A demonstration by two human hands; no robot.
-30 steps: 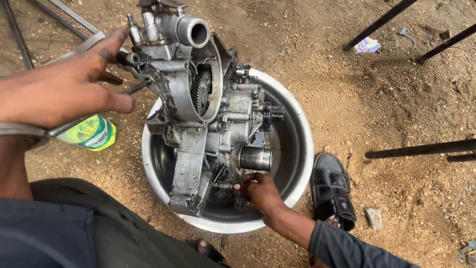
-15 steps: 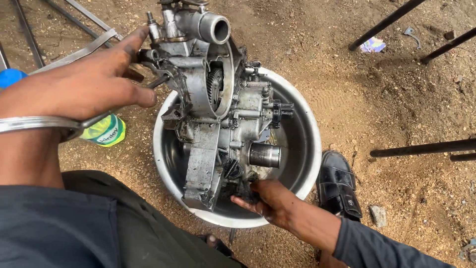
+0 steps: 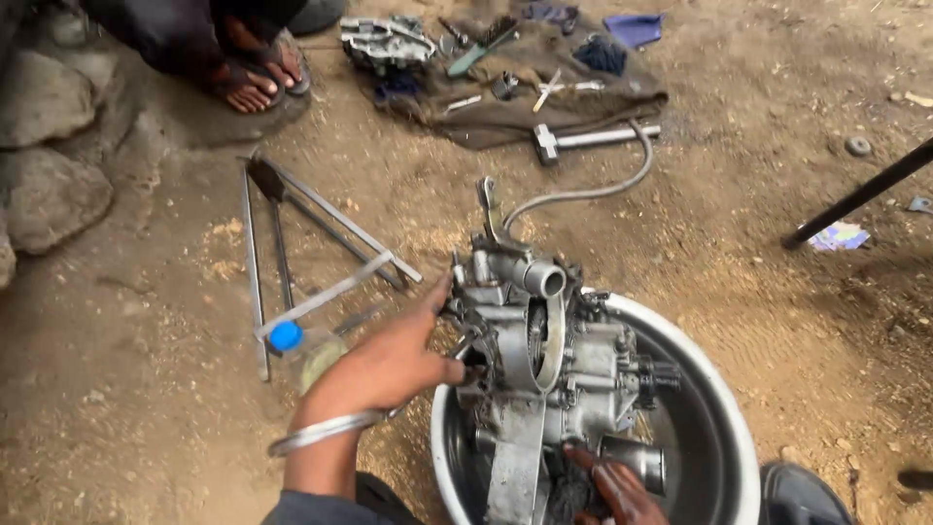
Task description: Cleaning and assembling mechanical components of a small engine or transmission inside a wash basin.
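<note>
**View lifted, engine block kept steady in the basin**

The engine block is seen standing upright in the metal basin on the dirt ground, as in the earlier frames. What has changed is the view: it is now raised toward twelve o'clock, so a cloth spread with tools, a hammer, a metal frame and another person's sandalled feet are brought in.

The left hand (a bangle at its wrist) is pressed against the block's nine o'clock side, its grip closed about a fitting there, much as half a second ago. The right hand is held low at six o'clock, fingers on the casing beside a dark rag; whether it is clenched cannot be told. The work is judged unmoved, the block merely braced. A blue-capped bottle lies behind the left hand.
</note>
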